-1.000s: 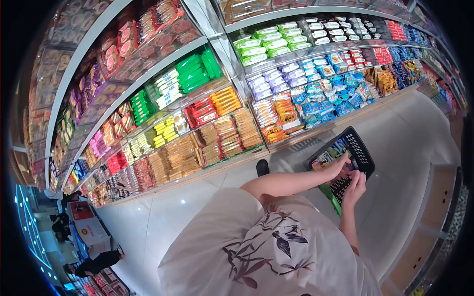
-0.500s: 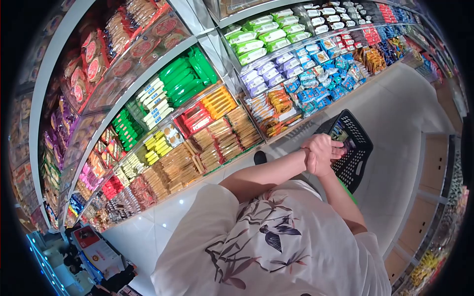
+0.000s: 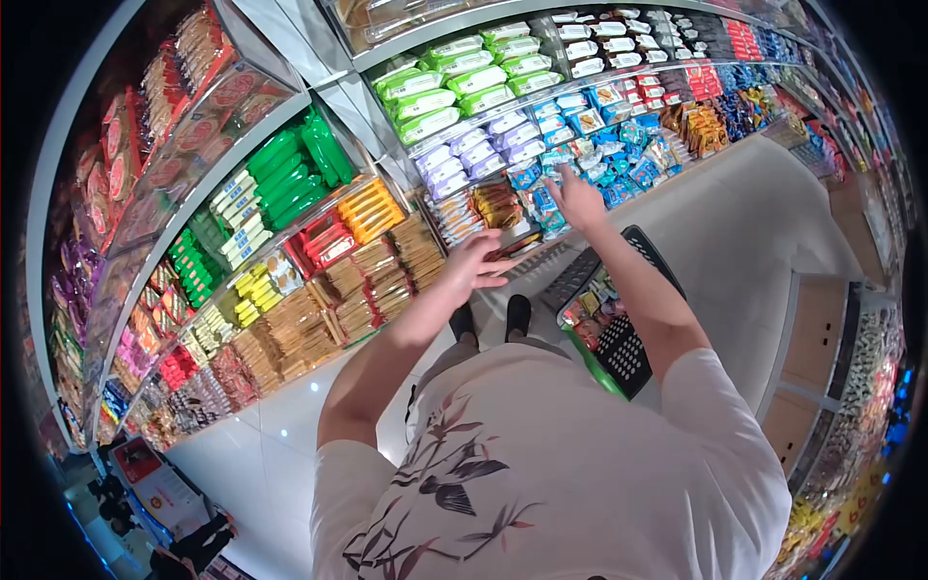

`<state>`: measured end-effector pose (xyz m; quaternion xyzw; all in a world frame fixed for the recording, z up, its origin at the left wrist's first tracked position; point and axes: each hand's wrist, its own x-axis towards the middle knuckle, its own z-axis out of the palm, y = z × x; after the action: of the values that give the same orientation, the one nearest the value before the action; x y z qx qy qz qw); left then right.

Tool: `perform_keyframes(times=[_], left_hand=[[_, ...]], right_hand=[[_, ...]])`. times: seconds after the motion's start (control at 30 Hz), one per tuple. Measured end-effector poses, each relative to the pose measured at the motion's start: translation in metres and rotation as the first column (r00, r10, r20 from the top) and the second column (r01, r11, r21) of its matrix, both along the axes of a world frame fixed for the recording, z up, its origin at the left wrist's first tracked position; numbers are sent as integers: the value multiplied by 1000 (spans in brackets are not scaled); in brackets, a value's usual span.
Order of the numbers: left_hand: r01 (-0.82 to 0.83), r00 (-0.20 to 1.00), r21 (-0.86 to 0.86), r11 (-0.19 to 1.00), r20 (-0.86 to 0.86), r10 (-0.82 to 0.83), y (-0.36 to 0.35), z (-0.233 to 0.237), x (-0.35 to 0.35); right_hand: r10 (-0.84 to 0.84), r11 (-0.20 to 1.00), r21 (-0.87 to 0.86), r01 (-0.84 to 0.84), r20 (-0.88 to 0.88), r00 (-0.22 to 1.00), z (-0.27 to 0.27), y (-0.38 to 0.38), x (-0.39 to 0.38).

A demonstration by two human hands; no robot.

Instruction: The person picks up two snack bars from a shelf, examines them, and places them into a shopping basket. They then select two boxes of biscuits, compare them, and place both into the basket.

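"Above the blue packets [image 3: 633, 153], what are you risking?"

"Your right hand [image 3: 580, 201] is hovering there with its fingers partly stretched out; whether the tips are pinching one, the view is not showing. Those packets are lying loose and jumbled, so a hurried pinch could be catching two at once, or sending a slick one over the wooden edge [image 3: 677, 177]."

"And what are you leaving to chance on the other side?"

"Your left hand [image 3: 474, 263] is hanging open, fingers spread, gripping nothing visible, just by the orange packets [image 3: 498, 205]. Those are sitting near the front, and a trailing fingertip could be sweeping some out if you are watching only your right side."

"Where are you having the basket [image 3: 626, 356]?"

"It is sitting below your right forearm [image 3: 650, 290], with small goods [image 3: 586, 311] lying inside. Whether it is resting on the floor [image 3: 773, 217] or hanging, the picture is not telling you. If you are dropping that arm too low, it could be knocking the basket. Your shoes [image 3: 519, 311] are standing close by too, so a careless step could be nudging it and spilling the load."
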<state>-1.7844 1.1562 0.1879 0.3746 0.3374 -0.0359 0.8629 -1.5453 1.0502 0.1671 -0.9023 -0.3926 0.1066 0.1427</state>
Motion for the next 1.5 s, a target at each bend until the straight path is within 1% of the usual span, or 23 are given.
perform_keyframes(times=[0.03,0.1,0.13,0.17,0.2,0.23,0.27,0.3,0.37,0.4,0.5,0.53,0.63,0.77,0.83,0.9,1.0,1.1,1.13,1.23,1.27,1.4,1.5], left_hand=[[-38,997,-25,999,-75,36,8,-17,-5],[-177,984,-1,984,0,177,12,-18,-9],[-231,972,-5,973,33,231,6,-15,-10],[-287,955,-15,958,70,287,-1,-13,-9],[-321,945,-35,947,47,322,-8,-23,-11],[-308,951,-24,951,-24,308,-16,-26,-12],[-294,952,-15,956,-95,291,-26,-29,-16],[-279,947,-7,960,-170,274,-35,-31,-22],[-280,940,28,960,-195,280,-37,-42,-34],[-277,937,47,960,-208,281,-36,-42,-38],[-435,873,40,900,-228,432,-31,-41,-44],[-462,861,4,887,-239,450,-29,-44,-48],[-524,828,-69,849,-278,488,-26,-45,-57],[-534,813,-103,839,-336,476,-37,-42,-60],[-541,799,-130,831,-387,459,-40,-41,-57],[-529,815,-141,837,-358,455,-45,-44,-59],[-507,834,-164,846,-343,433,-51,-51,-57],[-498,832,-153,853,-361,421,-56,-49,-55],[-499,831,-154,853,-365,420,-57,-50,-56],[-497,831,-155,854,-370,416,-59,-53,-57],[-493,832,-153,857,-372,412,-60,-53,-57],[-422,864,-78,903,-336,374,-51,-55,-63],[-386,887,20,922,-265,377,-37,-53,-66]], right_hand=[[8,1000,-15,-8,-29,1000,-12,16,12],[-12,1000,14,14,-145,989,-33,45,35],[-44,999,-27,39,-194,980,-40,61,42],[-50,998,15,53,-173,984,-47,73,45],[-56,996,57,65,-149,987,-55,84,47],[-63,992,101,75,-122,991,-63,96,51],[-62,974,211,79,-85,994,-71,108,54],[-66,979,189,72,-38,997,-73,116,55],[-80,985,157,69,61,995,-68,135,58],[-110,992,66,107,47,993,-67,145,60],[-140,989,-34,143,77,987,-66,156,55],[-166,983,-68,171,79,983,-69,161,55],[-252,966,-33,258,130,959,-74,171,51],[-178,966,-165,201,144,973,-73,170,50],[-168,970,-154,189,135,976,-78,170,53],[-158,973,-149,179,145,977,-80,172,54],[-138,983,-100,151,126,982,-86,171,55],[-120,990,84,115,55,991,-86,160,49],[-98,978,191,86,57,994,-90,155,48],[5,904,416,-92,205,979,-96,138,37],[37,901,425,-89,129,991,-96,133,34],[171,857,466,-221,146,974,-78,113,19],[249,803,551,-227,36,968,-56,86,-8]])
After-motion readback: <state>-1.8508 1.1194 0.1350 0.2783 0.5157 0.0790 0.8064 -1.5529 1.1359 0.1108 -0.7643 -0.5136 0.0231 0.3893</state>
